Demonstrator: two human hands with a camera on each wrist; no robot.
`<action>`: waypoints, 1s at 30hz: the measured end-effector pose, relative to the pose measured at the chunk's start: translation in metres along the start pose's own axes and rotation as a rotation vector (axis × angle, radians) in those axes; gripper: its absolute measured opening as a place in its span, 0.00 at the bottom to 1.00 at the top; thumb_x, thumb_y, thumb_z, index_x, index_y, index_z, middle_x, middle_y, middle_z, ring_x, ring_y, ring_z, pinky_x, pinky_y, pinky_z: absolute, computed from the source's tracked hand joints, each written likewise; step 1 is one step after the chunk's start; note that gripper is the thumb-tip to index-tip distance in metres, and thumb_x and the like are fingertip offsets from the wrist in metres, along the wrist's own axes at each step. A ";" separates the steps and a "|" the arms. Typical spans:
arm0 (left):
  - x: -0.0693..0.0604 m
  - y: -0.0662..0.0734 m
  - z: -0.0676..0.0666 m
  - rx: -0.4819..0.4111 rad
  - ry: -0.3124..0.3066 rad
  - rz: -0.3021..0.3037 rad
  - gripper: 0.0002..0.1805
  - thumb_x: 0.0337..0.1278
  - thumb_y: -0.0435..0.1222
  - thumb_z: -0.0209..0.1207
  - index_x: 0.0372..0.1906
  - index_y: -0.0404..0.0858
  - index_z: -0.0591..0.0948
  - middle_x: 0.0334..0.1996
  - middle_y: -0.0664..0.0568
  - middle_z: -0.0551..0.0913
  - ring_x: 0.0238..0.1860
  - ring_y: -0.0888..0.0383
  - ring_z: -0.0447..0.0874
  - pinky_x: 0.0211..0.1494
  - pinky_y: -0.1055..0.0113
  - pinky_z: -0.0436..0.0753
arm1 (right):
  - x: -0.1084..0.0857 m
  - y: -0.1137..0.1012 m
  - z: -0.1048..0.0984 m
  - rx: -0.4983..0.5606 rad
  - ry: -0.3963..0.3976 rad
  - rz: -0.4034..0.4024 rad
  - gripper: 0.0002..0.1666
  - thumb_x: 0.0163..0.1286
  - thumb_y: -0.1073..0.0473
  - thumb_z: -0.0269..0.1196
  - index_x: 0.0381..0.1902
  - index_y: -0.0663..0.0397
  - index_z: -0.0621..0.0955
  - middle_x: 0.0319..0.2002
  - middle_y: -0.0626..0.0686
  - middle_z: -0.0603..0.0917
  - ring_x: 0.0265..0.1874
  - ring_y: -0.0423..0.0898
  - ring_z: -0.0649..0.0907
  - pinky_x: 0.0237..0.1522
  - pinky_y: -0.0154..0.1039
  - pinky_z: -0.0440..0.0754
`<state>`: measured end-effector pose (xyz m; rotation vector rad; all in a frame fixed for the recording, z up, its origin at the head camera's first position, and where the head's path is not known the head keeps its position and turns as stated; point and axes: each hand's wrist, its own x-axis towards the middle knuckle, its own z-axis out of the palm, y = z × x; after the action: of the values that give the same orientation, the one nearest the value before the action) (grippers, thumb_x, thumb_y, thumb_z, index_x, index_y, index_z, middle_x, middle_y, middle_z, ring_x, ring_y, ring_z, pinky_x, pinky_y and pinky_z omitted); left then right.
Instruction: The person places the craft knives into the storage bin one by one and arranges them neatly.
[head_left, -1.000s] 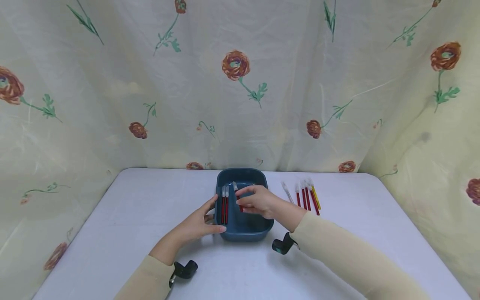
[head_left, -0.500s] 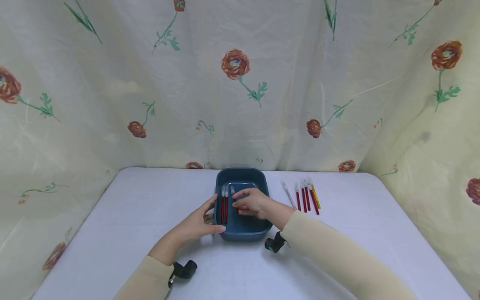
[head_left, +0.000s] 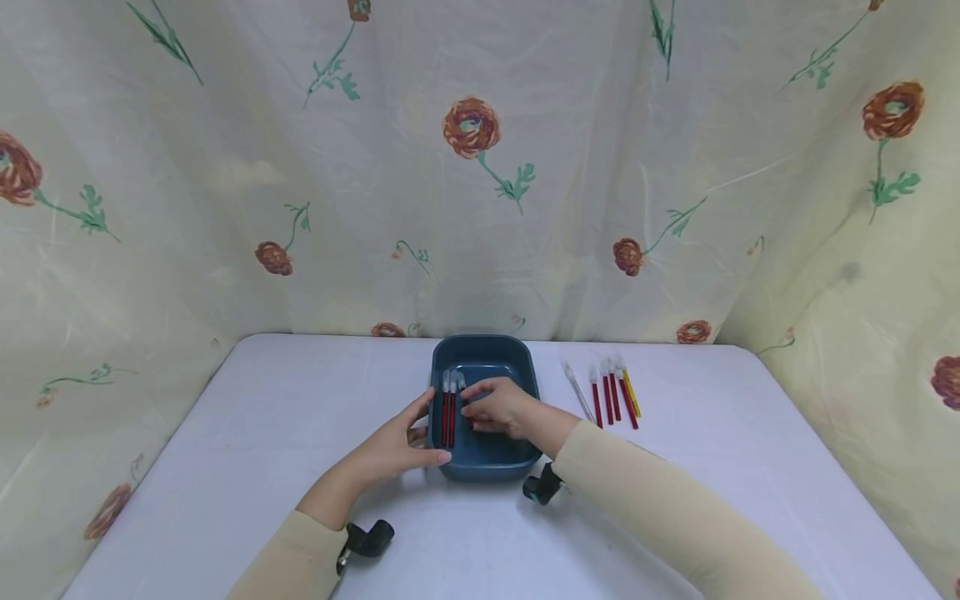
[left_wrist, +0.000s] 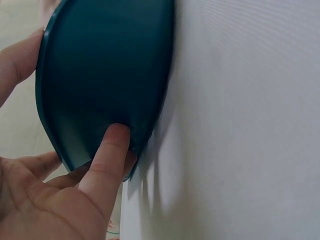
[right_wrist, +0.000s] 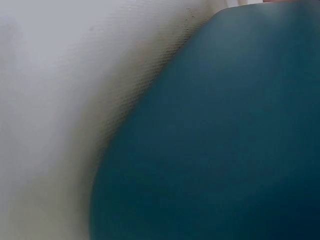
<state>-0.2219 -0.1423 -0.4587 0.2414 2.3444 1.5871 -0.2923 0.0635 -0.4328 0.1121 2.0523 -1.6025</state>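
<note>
A dark blue tray [head_left: 487,477] stands at the middle of the table, its outer wall [left_wrist: 105,65] close up in the left wrist view. My left hand [head_left: 390,447] grips its left side, the thumb at the near-left corner and other fingers [left_wrist: 116,142] against the outer wall. Two red pens [head_left: 448,417] with whitish caps lie side by side along the tray's left side. Just right of them, inside the tray, my right hand [head_left: 506,408] pinches another red pen, largely hidden by the fingers. The right wrist view shows the tray [right_wrist: 215,125] but no fingers.
On the white table [head_left: 300,400], right of the tray, lie several red pens [head_left: 608,402], a yellow pen [head_left: 632,396] and a clear pen [head_left: 577,392]. My right forearm crosses the tray's right rim. A flowered curtain [head_left: 555,250] hangs behind the table.
My right hand has moved left with its pen, closer to the two pens in the tray, and that pen looks more upright-aligned with them. My left hand has stayed on the tray.
</note>
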 end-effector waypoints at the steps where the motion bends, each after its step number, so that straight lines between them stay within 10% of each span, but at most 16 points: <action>1: 0.000 0.000 0.000 0.000 0.000 -0.001 0.57 0.52 0.45 0.74 0.81 0.51 0.51 0.79 0.45 0.52 0.73 0.38 0.63 0.67 0.41 0.70 | 0.001 0.000 0.000 -0.003 -0.001 -0.002 0.19 0.70 0.69 0.64 0.58 0.62 0.80 0.45 0.58 0.84 0.30 0.44 0.84 0.37 0.36 0.86; 30: 0.000 0.001 0.000 -0.001 0.005 -0.014 0.59 0.49 0.46 0.76 0.81 0.52 0.51 0.79 0.45 0.53 0.73 0.38 0.64 0.67 0.40 0.69 | -0.006 0.003 -0.007 0.020 -0.008 -0.027 0.18 0.69 0.71 0.63 0.57 0.62 0.81 0.45 0.61 0.85 0.33 0.46 0.84 0.39 0.37 0.87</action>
<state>-0.2214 -0.1418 -0.4577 0.2209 2.3437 1.5840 -0.2884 0.0727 -0.4312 0.0856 2.0406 -1.6367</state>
